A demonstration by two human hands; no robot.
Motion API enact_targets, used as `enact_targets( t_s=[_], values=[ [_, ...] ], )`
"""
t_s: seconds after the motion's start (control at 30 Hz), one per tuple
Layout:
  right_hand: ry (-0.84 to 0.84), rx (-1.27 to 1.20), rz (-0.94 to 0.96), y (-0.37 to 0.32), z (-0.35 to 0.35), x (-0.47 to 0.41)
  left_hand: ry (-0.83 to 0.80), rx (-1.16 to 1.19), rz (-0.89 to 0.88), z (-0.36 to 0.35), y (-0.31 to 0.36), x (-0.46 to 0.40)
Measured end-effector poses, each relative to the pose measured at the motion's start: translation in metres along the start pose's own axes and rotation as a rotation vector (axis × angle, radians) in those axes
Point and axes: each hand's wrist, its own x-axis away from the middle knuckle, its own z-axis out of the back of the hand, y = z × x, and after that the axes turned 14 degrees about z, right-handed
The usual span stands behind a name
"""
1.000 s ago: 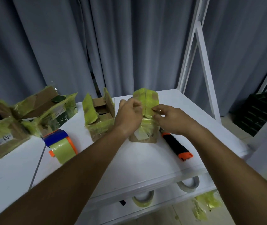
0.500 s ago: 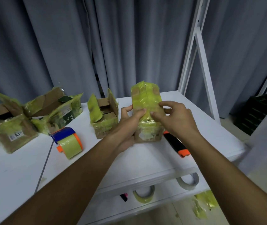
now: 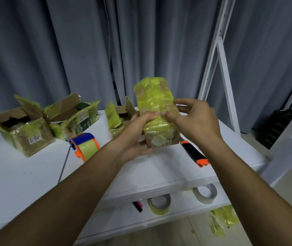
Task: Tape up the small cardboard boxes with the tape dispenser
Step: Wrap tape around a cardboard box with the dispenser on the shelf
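On the white table (image 3: 26, 174), from the left, we see two open boxes (image 3: 26, 135) with yellow tape, then the tape dispenser (image 3: 85, 146). Our left hand (image 3: 134, 137) grips the taped box (image 3: 156, 112) from below, raised above the table; our right hand (image 3: 195, 121) pinches its face. A black-and-orange tool (image 3: 194, 153) lies at right.

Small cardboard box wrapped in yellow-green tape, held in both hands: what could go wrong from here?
1. The small cardboard box wrapped in yellow-green tape is held off the white table; the left hand and right hand may slip on glossy tape.
2. Lowering it could knock the orange-and-black cutter near the edge.
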Motion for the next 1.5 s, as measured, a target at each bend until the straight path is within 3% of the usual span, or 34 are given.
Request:
enact_targets(
  t_s=[0.27,0.57,0.8,0.93,1.1,1.33,1.5],
  values=[
    [-0.027,-0.060,0.062,-0.038,-0.008,0.007,0.016,-0.020,-0.102,0.027,0.007,0.042],
    [-0.142,-0.377,0.186,-0.097,-0.072,0.018,0.224,-0.005,-0.186,0.111,0.015,0.111],
    [-0.306,-0.343,0.194,-0.119,-0.131,0.036,0.416,-0.056,-0.201,0.177,-0.013,0.139],
    [-0.402,-0.252,0.222,-0.116,-0.167,0.043,0.465,0.021,-0.154,0.210,-0.036,0.144],
    [-0.424,0.039,0.160,-0.087,-0.205,0.032,0.495,0.121,-0.049,0.242,-0.062,0.143],
    [-0.557,0.065,0.056,-0.079,-0.238,0.031,0.453,0.142,0.076,0.260,-0.085,0.133],
    [-0.544,-0.104,-0.097,-0.078,-0.254,0.030,0.433,0.036,0.146,0.264,-0.083,0.128]
  ],
)
